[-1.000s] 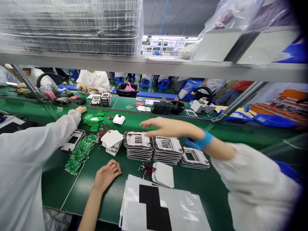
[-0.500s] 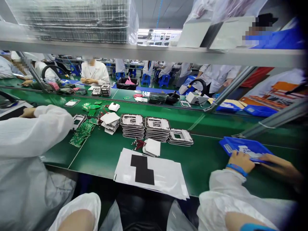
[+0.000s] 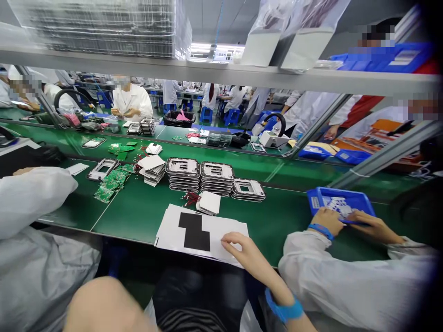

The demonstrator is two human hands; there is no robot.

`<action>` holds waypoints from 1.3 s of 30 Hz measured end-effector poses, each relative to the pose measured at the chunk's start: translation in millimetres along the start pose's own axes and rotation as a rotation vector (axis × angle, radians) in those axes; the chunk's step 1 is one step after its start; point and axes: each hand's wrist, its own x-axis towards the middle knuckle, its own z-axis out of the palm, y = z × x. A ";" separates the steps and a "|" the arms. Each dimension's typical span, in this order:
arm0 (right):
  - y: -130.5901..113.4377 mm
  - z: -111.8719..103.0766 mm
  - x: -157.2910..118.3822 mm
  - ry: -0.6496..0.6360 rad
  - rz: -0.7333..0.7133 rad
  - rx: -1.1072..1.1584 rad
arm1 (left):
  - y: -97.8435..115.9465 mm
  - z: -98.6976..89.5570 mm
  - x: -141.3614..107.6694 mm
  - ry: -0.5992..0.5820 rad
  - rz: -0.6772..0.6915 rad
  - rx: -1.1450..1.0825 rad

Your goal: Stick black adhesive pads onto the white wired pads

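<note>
My right hand [image 3: 242, 251], with a blue wristband, is over the right part of a stack of white sheets [image 3: 228, 228] at the table's near edge. Its fingers are loosely bent and apart, with nothing seen between them. Beside them on the sheets lies a black stepped patch [image 3: 195, 233]. Of my left side only a blurred bare part of the arm shows at the bottom left; my left hand is out of view. Behind the sheets lie white square pads [image 3: 209, 203] with red wires [image 3: 190, 198] and stacks of grey-white frames [image 3: 217, 177].
Green circuit boards [image 3: 112, 182] and more white pads [image 3: 152, 168] lie to the left. On the right, a co-worker's hands [image 3: 327, 221] reach into a blue bin [image 3: 360, 203] of small white parts. Another co-worker's sleeve [image 3: 34, 193] is at the left. A shelf [image 3: 214, 71] crosses above.
My right hand has come up from below and is now over the right part of the white sheets. My left arm has shifted slightly, and the view has turned a little.
</note>
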 end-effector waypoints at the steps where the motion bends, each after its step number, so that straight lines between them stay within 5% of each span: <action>1: 11.8 10.4 9.8 0.008 0.008 -0.024 | -5.1 1.1 9.9 -0.040 -0.004 -0.001; 3: 29.0 26.6 24.4 0.036 0.006 -0.066 | -24.2 4.0 33.9 -0.014 -0.084 0.044; 5: 36.8 37.1 33.5 0.061 -0.005 -0.104 | -54.8 6.8 59.4 0.306 -0.251 0.303; 6: 37.8 40.7 36.4 0.066 -0.015 -0.120 | -72.9 7.8 71.0 0.371 -0.286 0.361; 10: 31.9 47.3 41.1 0.052 -0.061 -0.186 | -140.0 8.3 101.6 0.462 -0.309 0.504; 13: 28.0 41.1 45.4 0.052 -0.070 -0.239 | -164.8 7.2 109.4 0.507 -0.316 0.573; 19: 36.0 7.4 83.9 0.134 -0.051 -0.371 | -168.8 1.1 118.3 0.495 -0.351 0.635; 28: 45.5 -6.9 144.9 -0.090 -0.055 -0.427 | -171.0 -15.2 146.6 0.388 -0.449 0.633; 39: 45.9 -24.4 165.1 -0.161 0.056 -0.216 | -186.0 -17.6 148.9 0.442 -0.492 0.376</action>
